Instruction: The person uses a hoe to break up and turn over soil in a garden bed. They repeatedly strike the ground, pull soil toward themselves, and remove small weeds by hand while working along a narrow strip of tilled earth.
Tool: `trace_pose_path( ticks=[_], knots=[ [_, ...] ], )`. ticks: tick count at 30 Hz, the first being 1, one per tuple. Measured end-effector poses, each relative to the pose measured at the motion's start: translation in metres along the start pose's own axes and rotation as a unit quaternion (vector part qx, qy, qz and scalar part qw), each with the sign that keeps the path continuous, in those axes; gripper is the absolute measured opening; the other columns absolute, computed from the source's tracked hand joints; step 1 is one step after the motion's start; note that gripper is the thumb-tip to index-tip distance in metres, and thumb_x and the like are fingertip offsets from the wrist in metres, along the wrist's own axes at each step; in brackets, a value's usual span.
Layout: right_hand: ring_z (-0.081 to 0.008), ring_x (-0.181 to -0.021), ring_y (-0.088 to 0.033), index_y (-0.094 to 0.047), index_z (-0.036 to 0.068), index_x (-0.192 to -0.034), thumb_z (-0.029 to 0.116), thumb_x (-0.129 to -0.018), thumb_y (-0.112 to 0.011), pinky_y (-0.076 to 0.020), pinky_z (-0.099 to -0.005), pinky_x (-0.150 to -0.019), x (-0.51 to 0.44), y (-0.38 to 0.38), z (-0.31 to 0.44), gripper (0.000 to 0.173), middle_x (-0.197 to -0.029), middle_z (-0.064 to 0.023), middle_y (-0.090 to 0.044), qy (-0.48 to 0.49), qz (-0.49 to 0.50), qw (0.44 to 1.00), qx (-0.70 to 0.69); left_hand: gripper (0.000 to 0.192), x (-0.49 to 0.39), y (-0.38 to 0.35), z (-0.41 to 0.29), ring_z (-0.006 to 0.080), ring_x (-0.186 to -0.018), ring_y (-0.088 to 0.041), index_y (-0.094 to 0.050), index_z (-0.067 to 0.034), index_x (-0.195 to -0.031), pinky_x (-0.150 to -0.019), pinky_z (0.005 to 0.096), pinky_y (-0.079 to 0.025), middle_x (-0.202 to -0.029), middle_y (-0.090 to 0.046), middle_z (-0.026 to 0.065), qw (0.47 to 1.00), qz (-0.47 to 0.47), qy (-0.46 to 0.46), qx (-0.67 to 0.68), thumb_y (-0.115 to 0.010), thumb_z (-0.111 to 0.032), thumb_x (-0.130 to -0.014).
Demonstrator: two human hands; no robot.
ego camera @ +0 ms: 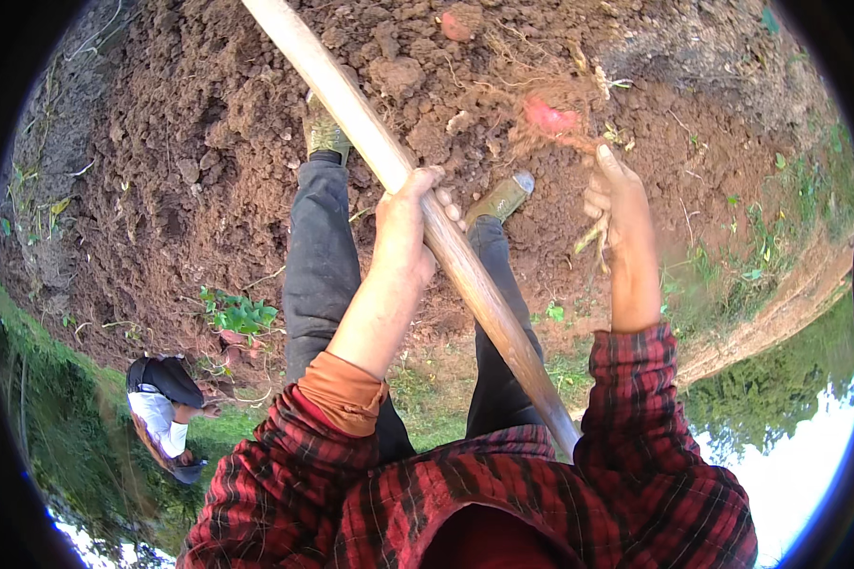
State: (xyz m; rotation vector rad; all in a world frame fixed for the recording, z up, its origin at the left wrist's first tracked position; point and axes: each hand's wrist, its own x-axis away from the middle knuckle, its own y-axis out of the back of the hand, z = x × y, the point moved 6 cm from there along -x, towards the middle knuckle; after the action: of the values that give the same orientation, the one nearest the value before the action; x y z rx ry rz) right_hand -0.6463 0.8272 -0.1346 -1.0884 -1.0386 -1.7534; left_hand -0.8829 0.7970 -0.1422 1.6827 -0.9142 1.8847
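My left hand (pixel 409 227) is closed around a long wooden handle (pixel 477 291), which slants from the top of the view down to my torso; its far end is out of view. To the right, my right hand (pixel 615 195) grips the stem of an uprooted plant, whose cut end sticks out below the fist. From that stem a reddish-pink tuber (pixel 551 117), apparently a sweet potato, extends ahead among thin, soil-covered roots, slightly blurred. Another reddish tuber (pixel 457 27) lies on the loose soil at the top.
My shoes (pixel 502 198) stand apart on cloddy brown soil (pixel 206 128). At the lower left are a leafy green plant (pixel 238 313) and several reddish tubers (pixel 233 338). Beyond them another person (pixel 160 409) bends over. Grass and a dirt strip (pixel 776 320) border the right side.
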Motion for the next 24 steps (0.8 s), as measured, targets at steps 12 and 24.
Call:
trace_pose_path(
  ticks=[12,24],
  knots=[
    [-0.0141,-0.055,-0.048,-0.048,0.002,-0.095,0.026,-0.086,-0.048,-0.0437,-0.0303,-0.051,-0.026,-0.008,-0.079,0.025,-0.066,-0.0049,-0.048,0.217,-0.168,0.858,0.435,0.013,0.007,-0.006,-0.007,0.0174,-0.058,-0.047,-0.045,-0.007,-0.088,-0.056,0.0336,-0.042,-0.067,-0.047,0.0041,1.000,0.001,0.016,-0.007,-0.048,-0.018,-0.084],
    [-0.0297,-0.090,-0.051,-0.049,0.005,-0.111,0.023,-0.082,-0.051,-0.0416,-0.0368,-0.078,0.038,-0.097,-0.228,0.034,-0.100,-0.0168,-0.053,0.124,0.301,0.676,0.661,0.018,0.019,-0.009,-0.020,0.0131,-0.048,-0.046,-0.048,-0.002,-0.088,-0.047,0.0270,-0.042,-0.060,-0.047,0.0012,0.996,-0.079,-0.002,-0.030,-0.055,-0.015,-0.078]
  ],
)
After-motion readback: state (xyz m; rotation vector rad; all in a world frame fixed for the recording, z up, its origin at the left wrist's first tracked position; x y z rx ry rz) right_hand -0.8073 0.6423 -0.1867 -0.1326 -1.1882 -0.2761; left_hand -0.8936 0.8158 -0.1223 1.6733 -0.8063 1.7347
